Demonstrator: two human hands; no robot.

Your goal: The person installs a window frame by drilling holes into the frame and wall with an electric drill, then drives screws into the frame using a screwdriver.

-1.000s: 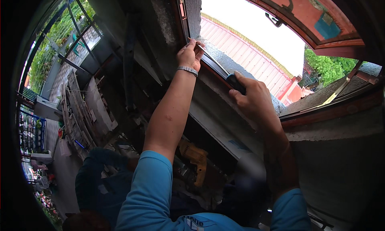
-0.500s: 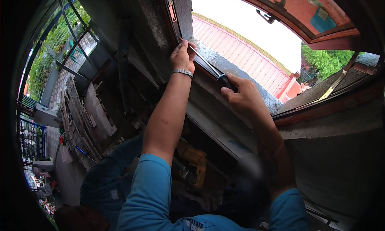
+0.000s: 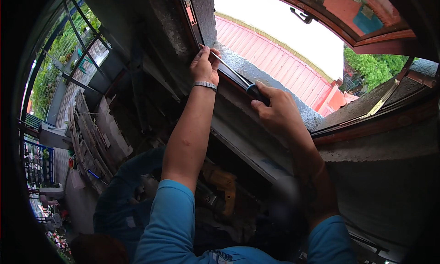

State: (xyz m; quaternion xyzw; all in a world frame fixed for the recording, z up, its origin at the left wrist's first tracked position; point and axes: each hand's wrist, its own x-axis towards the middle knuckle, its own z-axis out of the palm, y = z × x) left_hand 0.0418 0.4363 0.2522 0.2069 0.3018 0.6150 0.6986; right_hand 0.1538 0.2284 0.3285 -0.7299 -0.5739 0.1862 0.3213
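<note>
My right hand grips the dark handle of a long screwdriver, blue at its collar. Its thin metal shaft slants up and left along the brown window frame. At the shaft's far end my left hand, with a metal watch band at the wrist, has its fingers closed around the tip against the frame near the corner. The tip itself, and any screw there, is hidden by those fingers. A metal hinge arm is fixed to the frame above my left hand.
An open window sash with a black handle hangs outward at upper right, with a stay arm below it. Beneath my arms lies a yellow power drill. A co-worker's blue sleeve is at lower left, near stacked boards.
Both hands keep their hold on the screwdriver. My left hand and the window frame sit slightly further left in the picture; the right hand has barely shifted.
</note>
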